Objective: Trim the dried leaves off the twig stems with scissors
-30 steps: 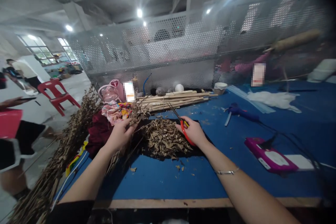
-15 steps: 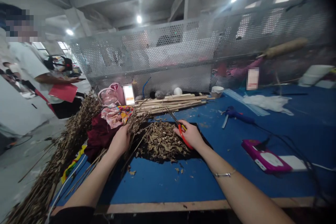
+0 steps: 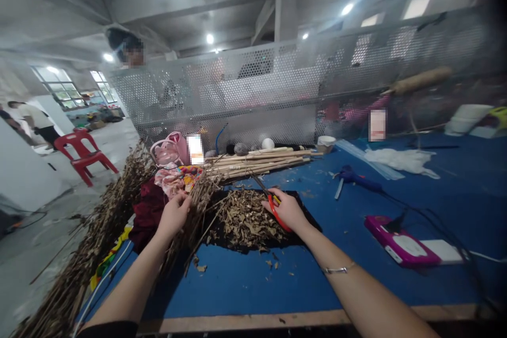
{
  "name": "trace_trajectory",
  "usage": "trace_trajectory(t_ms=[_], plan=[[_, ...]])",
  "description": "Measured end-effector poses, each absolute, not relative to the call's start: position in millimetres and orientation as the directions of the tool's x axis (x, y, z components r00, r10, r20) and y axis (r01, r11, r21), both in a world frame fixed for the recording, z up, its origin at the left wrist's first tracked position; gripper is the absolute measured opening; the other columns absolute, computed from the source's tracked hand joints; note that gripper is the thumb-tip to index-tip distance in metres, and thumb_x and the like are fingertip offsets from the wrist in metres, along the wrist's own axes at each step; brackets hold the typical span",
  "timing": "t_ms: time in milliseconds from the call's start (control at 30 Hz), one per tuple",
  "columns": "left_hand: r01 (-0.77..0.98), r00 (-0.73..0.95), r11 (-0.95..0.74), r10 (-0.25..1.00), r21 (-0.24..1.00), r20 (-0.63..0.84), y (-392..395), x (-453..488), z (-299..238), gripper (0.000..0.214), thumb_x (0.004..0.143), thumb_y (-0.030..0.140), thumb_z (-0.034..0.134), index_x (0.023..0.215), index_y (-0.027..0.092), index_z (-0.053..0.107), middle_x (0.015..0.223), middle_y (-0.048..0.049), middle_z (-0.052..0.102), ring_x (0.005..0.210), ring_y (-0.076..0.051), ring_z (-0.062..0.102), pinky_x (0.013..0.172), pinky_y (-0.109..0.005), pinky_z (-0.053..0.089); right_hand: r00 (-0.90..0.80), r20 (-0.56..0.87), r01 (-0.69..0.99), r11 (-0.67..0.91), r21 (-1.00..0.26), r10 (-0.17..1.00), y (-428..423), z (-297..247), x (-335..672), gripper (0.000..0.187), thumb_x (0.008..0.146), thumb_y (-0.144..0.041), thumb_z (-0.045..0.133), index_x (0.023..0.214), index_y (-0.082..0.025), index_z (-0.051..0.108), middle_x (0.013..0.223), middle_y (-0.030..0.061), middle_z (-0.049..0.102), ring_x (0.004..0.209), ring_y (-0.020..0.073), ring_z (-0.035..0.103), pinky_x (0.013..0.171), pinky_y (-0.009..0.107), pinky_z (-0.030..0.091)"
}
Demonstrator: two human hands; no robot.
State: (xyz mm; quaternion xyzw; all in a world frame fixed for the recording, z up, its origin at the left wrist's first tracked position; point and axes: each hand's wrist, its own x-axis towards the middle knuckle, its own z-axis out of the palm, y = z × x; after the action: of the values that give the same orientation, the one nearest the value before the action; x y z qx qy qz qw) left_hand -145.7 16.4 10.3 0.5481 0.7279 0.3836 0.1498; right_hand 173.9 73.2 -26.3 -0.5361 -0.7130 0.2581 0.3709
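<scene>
The left hand (image 3: pixel 175 215) has shifted leftward beside the dried stems (image 3: pixel 199 205), fingers curled, hold unclear; the right hand (image 3: pixel 291 212) still grips scissors (image 3: pixel 273 209), closed round the handles, apparently between cuts.

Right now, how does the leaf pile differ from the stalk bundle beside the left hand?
The leaf pile is loose, small pieces; the stalk bundle is long, thin stems. The leaf pile spreads as a low mound, while the stalk bundle stretches lengthwise. Both are brown and look dry.
</scene>
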Motion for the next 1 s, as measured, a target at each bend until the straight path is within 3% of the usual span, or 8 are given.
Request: trace_trajectory(t_ms=[133, 233, 467, 567, 667, 767, 900, 1000], plan=[[0.439, -0.366, -0.014, 0.91, 0.899, 0.193, 22.3, -142.2, 7.1, 0.035, 0.072, 0.047, 0.046, 0.075, 0.015, 0.059, 0.075, -0.0053, 0.066, 0.069, -0.018, 0.06, 0.064, -0.026, 0.044, -0.145, 0.257, 0.562, 0.294, -0.773, 0.955, 72.8, -27.8, 174.4, 0.043, 0.068, -0.037, 0.059, 0.106, -0.016, 0.059, 0.08, 0.0061, 0.067, 0.071, 0.0175, 0.062, 0.065, 0.025, 0.046], [0.497, -0.389, 0.0, 0.894, 0.868, 0.223, 19.5, -138.9, 14.2, 0.035, 0.071, 0.045, 0.048, 0.079, 0.014, 0.062, 0.076, -0.0054, 0.066, 0.069, -0.018, 0.059, 0.064, -0.027, 0.044, -0.15, 0.273, 0.568, 0.309, -0.763, 0.95, 72.6, -28.1, 174.3, 0.042, 0.068, -0.038, 0.059, 0.104, -0.016, 0.059, 0.079, 0.0053, 0.067, 0.07, 0.0173, 0.061, 0.065, 0.025, 0.046], [0.829, -0.397, 0.196, 0.865, 0.523, 0.306, 1.8, -143.1, 32.9, 0.029, 0.073, 0.035, 0.051, 0.091, 0.017, 0.065, 0.079, -0.0059, 0.066, 0.072, -0.02, 0.06, 0.068, -0.028, 0.043, -0.143, 0.276, 0.6, 0.304, -0.74, 0.951, 75.5, -30.6, 172.8, 0.043, 0.068, -0.039, 0.06, 0.105, -0.016, 0.06, 0.076, 0.0045, 0.067, 0.065, 0.0159, 0.061, 0.061, 0.024, 0.046], [0.913, -0.382, 0.263, 0.818, 0.312, 0.429, -0.4, -135.8, 30.3, 0.037, 0.074, 0.034, 0.051, 0.105, 0.016, 0.06, 0.094, -0.0118, 0.063, 0.085, -0.025, 0.058, 0.073, -0.033, 0.043, -0.147, 0.291, 0.612, 0.318, -0.725, 0.946, 75.1, -30.5, 172.7, 0.042, 0.068, -0.037, 0.06, 0.104, -0.017, 0.06, 0.077, 0.0049, 0.067, 0.067, 0.0163, 0.061, 0.061, 0.024, 0.046], [0.975, -0.217, 0.16, 0.815, 0.152, 0.537, 1.5, -116.4, 23.5, 0.033, 0.078, 0.034, 0.048, 0.104, 0.019, 0.061, 0.108, -0.0129, 0.057, 0.101, -0.027, 0.051, 0.083, -0.037, 0.041, -0.154, 0.298, 0.617, 0.327, -0.716, 0.942, 72.7, -28.4, 172.2, 0.042, 0.068, -0.035, 0.061, 0.105, -0.016, 0.06, 0.08, 0.0059, 0.067, 0.071, 0.0173, 0.062, 0.064, 0.025, 0.046], [1.0, 0.013, -0.024, 0.91, 0.02, 0.415, 5.0, -94.2, 13.7, 0.026, 0.075, 0.038, 0.053, 0.092, 0.023, 0.066, 0.122, -0.0105, 0.05, 0.116, -0.03, 0.04, 0.093, -0.043, 0.034, -0.154, 0.3, 0.609, 0.33, -0.721, 0.941, 70.5, -25.8, 172.0, 0.042, 0.068, -0.035, 0.061, 0.105, -0.016, 0.06, 0.082, 0.0067, 0.068, 0.072, 0.0177, 0.062, 0.066, 0.025, 0.047], [0.994, -0.033, 0.067, 0.939, -0.089, 0.341, 7.8, -82.3, 0.3, 0.028, 0.066, 0.035, 0.064, 0.089, 0.019, 0.065, 0.138, -0.0126, 0.034, 0.127, -0.039, 0.021, 0.096, -0.055, 0.024, -0.149, 0.283, 0.595, 0.315, -0.74, 0.947, 70.7, -24.5, 173.3, 0.042, 0.068, -0.036, 0.061, 0.104, -0.015, 0.06, 0.079, 0.0058, 0.068, 0.071, 0.0173, 0.062, 0.065, 0.025, 0.047], [0.993, -0.066, 0.097, 0.934, -0.072, 0.35, 7.7, -89.0, -4.0, 0.017, 0.074, 0.028, 0.054, 0.083, 0.017, 0.064, 0.13, -0.0138, 0.042, 0.122, -0.035, 0.032, 0.092, -0.048, 0.033, -0.15, 0.275, 0.585, 0.31, -0.75, 0.95, 72.2, -24.9, 174.2, 0.043, 0.068, -0.037, 0.06, 0.105, -0.015, 0.059, 0.08, 0.0058, 0.068, 0.071, 0.0172, 0.062, 0.065, 0.025, 0.047]])
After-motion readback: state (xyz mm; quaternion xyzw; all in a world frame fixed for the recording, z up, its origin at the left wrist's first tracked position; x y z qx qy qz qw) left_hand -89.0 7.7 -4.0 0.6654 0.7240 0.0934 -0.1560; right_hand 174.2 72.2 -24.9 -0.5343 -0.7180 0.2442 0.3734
